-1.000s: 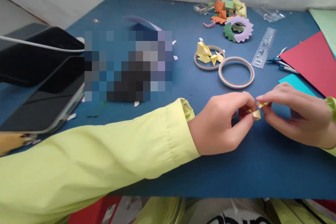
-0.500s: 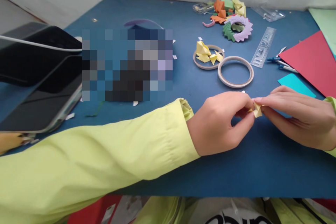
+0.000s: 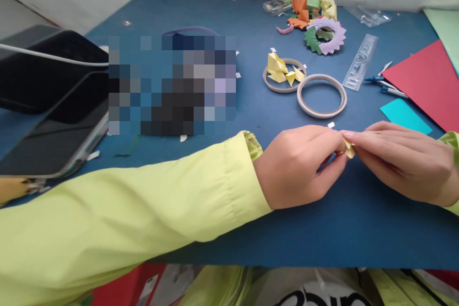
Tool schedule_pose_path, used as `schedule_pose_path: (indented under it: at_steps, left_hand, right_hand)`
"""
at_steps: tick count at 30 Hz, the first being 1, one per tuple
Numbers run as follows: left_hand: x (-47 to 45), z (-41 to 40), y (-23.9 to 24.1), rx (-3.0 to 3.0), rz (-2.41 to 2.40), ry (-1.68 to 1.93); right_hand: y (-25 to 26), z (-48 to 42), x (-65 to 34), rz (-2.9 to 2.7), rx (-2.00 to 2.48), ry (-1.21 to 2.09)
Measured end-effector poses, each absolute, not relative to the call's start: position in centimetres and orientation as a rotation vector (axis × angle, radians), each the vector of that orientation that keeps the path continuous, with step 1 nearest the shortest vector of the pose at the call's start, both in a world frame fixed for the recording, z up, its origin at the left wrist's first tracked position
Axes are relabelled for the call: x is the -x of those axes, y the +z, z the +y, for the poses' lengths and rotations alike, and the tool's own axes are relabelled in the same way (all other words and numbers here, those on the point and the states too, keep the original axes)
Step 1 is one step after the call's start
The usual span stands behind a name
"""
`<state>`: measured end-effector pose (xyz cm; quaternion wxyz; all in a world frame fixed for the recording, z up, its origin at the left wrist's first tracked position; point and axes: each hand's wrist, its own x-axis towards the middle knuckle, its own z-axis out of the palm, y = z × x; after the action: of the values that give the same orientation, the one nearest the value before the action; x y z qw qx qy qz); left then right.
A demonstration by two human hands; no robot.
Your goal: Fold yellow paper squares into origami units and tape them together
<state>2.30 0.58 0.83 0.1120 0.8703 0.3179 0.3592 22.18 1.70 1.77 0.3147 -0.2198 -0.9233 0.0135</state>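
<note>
A small folded piece of yellow paper (image 3: 349,151) is pinched between my two hands, just above the blue table (image 3: 287,239). My left hand (image 3: 299,167) grips it from the left with thumb and fingers closed. From the right, my right hand (image 3: 405,160) holds its edge between thumb and fingertips. The fingers hide most of the paper, so its full shape does not show. Beyond the hands lie two rolls of tape, one a bare ring (image 3: 322,115), the other a tape roll (image 3: 281,90) with yellow folded paper pieces (image 3: 278,67) inside it.
At the back sit a green and lilac paper ring (image 3: 335,44) and orange folded paper (image 3: 300,5). To the right are a clear ruler (image 3: 360,63), red paper (image 3: 423,81) and a turquoise sheet (image 3: 405,115). A dark phone-like device (image 3: 53,124) lies left; a blurred patch covers the area beside it.
Both hands still hold the yellow paper. My right thumb and fingers have shifted slightly left, closer over it, and less of the paper shows. The view has moved a little.
</note>
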Motion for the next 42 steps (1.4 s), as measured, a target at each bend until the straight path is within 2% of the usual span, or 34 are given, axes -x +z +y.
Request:
schedule_pose_path:
  at_steps: [14,36,42]
  left_hand:
    - [-2.21,0.81,0.92,-2.618,1.001,1.058]
    - [-2.01,0.93,1.36,-2.617,1.052,1.076]
    - [-1.96,0.88,1.31,-2.629,1.035,1.09]
  right_hand:
    - [1.34,1.42,-22.03,-2.459,0.51,-0.133]
    - [1.34,0.75,-21.62,-2.309,0.728,0.1]
    - [1.07,0.98,-21.6,-2.308,0.758,0.279]
